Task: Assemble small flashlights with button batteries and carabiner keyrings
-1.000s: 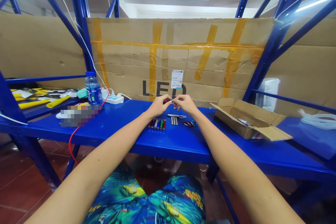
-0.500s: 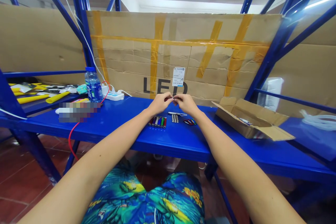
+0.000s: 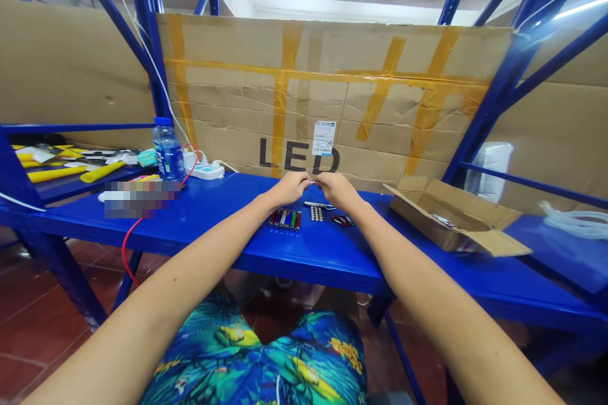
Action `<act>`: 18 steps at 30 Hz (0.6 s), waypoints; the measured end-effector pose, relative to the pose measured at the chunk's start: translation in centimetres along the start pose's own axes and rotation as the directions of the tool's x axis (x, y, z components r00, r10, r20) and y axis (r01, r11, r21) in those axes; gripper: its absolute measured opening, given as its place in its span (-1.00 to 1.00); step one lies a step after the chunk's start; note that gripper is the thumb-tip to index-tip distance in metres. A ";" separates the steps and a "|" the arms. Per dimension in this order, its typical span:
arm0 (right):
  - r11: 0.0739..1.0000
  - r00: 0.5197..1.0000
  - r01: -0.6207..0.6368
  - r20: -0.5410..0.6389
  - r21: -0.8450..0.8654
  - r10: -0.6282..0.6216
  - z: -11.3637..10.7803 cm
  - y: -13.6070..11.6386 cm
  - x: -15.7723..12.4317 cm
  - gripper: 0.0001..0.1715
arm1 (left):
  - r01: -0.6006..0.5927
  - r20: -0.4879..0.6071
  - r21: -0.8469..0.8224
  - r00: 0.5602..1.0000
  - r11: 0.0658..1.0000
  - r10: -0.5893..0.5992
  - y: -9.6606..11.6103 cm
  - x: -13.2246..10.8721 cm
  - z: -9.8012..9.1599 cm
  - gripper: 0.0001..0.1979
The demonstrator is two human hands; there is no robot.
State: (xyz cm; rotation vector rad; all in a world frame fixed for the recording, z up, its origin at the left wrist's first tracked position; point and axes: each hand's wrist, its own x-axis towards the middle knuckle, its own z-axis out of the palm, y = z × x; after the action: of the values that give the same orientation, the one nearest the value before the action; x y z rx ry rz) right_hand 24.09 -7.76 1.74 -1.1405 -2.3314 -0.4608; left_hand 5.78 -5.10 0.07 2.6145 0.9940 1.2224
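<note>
My left hand (image 3: 291, 188) and my right hand (image 3: 336, 189) meet above the back of the blue table, fingertips pinched together. Between them shows a tiny shiny piece (image 3: 312, 183), too small to name. Below my left hand, several slim coloured metal tubes (image 3: 285, 220), red, blue, silver and green, lie side by side. Small round silvery discs like button cells (image 3: 316, 213) form neat rows to their right. Behind the discs lies a silver pen-like tube (image 3: 315, 204) with a loop at its end. Coloured clips like carabiners (image 3: 342, 221) rest near my right wrist.
An open cardboard box (image 3: 441, 218) with metal pieces inside stands at the right. On the left are a blue-capped bottle (image 3: 168, 152), a white power strip (image 3: 206, 169) and a red cable (image 3: 127, 253). A large cardboard sheet (image 3: 228, 101) closes off the table's back edge.
Both hands stay together in the air; the fingertips have shifted slightly, and the shiny piece between them sits at a different angle. The view has moved a little.
</note>
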 end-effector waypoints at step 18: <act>0.978 1.000 0.003 -0.031 0.206 0.004 -0.4 -0.2 -0.1 -0.73 | -0.007 0.034 0.073 0.999 0.997 0.005 0.6 -0.1 -0.1 -0.71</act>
State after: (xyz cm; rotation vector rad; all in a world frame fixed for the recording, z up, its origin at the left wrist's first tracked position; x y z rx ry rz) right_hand 24.11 -8.07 2.01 -1.0275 -2.2902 -0.2276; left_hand 5.99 -5.64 0.26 2.6857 1.0451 1.1599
